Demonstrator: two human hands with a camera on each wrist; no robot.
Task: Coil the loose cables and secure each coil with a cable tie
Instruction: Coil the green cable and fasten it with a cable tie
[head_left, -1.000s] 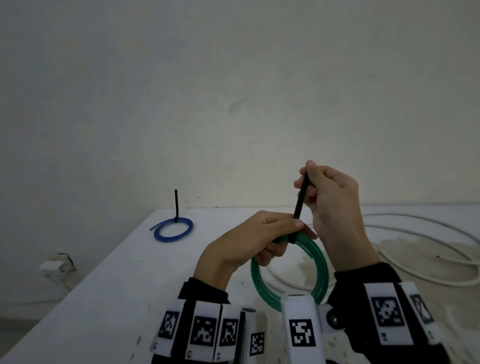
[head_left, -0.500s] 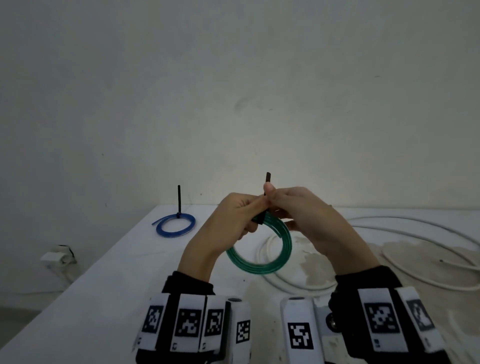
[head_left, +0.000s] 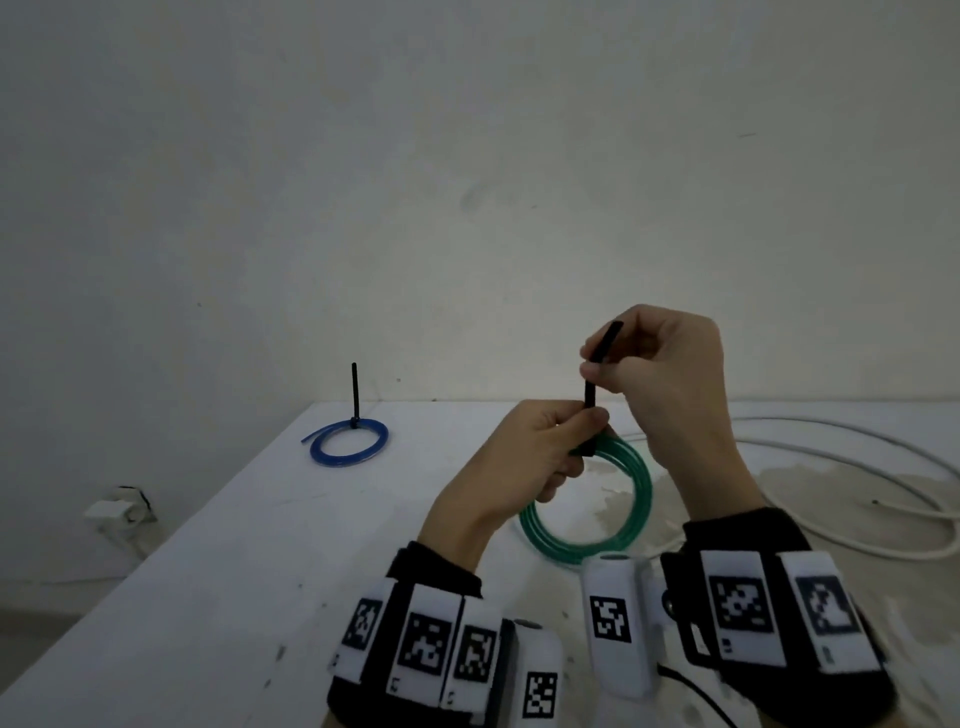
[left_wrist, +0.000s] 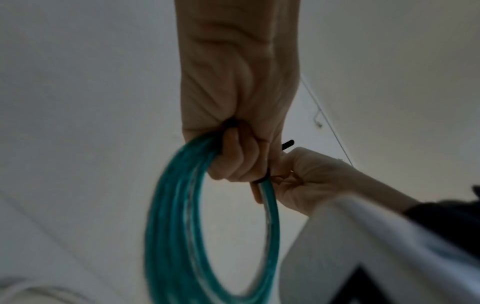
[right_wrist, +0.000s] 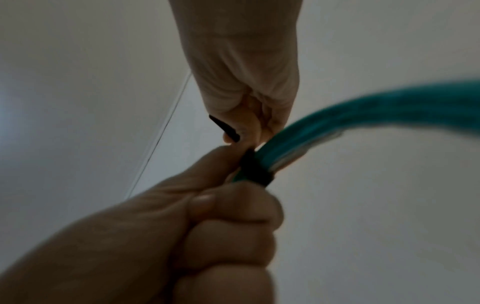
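My left hand (head_left: 569, 434) grips the top of a green cable coil (head_left: 587, 551), held upright above the white table (head_left: 260, 545). A black cable tie (head_left: 592, 395) is looped round the coil right at the left fingers. My right hand (head_left: 615, 364) is just above and pinches the tie's tail between thumb and fingers, with the tip sticking out above. The left wrist view shows the green coil (left_wrist: 168, 226) hanging from the left hand (left_wrist: 233, 156). In the right wrist view, the tie's band (right_wrist: 255, 169) wraps the green strands (right_wrist: 363, 115).
A blue coil (head_left: 348, 441) with an upright black tie (head_left: 354, 389) lies at the table's far left. Loose white cable (head_left: 831, 452) sprawls over the right side. The wall (head_left: 467, 208) stands behind the table, and a white socket (head_left: 117, 512) sits low at left.
My right hand has risen up and to the right along the tie's tail, so black strap shows between the hands. My left hand with the green coil has dropped slightly.
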